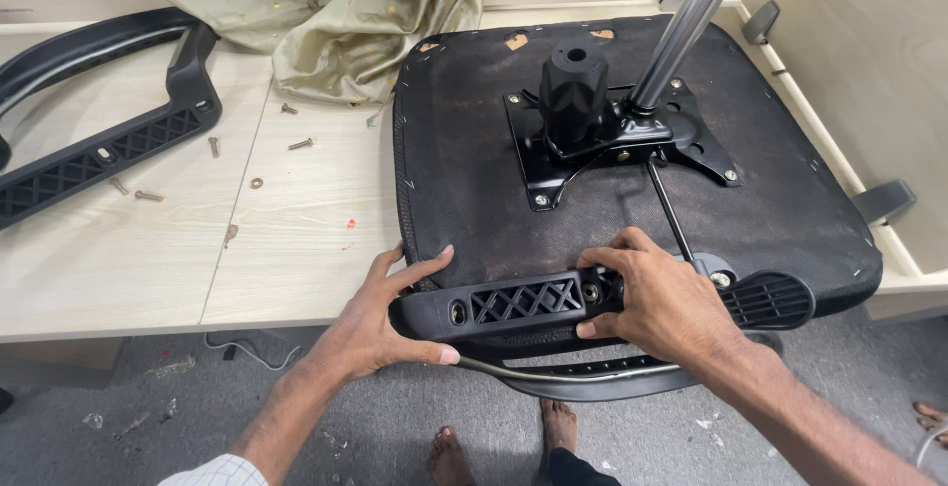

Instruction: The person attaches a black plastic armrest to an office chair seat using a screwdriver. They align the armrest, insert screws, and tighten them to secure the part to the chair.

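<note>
An upturned black chair seat lies on a pale wooden table, its black metal mechanism plate and silver gas cylinder pointing up. A black plastic armrest bracket with lattice holes rests against the seat's near edge. My left hand grips the bracket's left end, thumb under and fingers over the seat edge. My right hand clasps the bracket's right part, beside a lever paddle.
A second black armrest lies at the table's far left. Several loose screws and a washer are scattered between it and the seat. An olive cloth is bunched at the back. Bare feet stand on grey floor below.
</note>
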